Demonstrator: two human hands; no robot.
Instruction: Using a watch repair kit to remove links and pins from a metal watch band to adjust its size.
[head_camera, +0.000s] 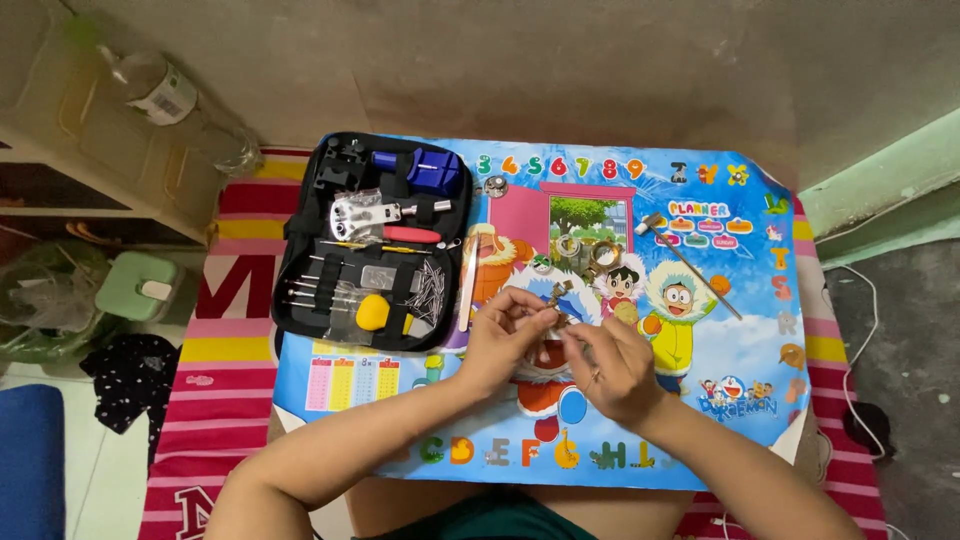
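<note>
My left hand (503, 335) and my right hand (610, 365) meet over the middle of a colourful cartoon desk mat (700, 400). Together they pinch a small metal watch piece with a bracelet link (558, 300) between the fingertips. My right hand wears a ring. Just beyond the fingers, small round metal parts (568, 246) and a gold-toned ring-shaped part (603, 254) lie on the mat. A small hammer (690, 262) with a thin handle lies to the right of them.
An open black tool case (375, 240) with a blue holder, red-handled tool, yellow ball and pins sits at the mat's left. A striped red cloth (235, 330) covers the low table. A plastic bottle (170, 100) and a green box (135, 285) sit on the left floor.
</note>
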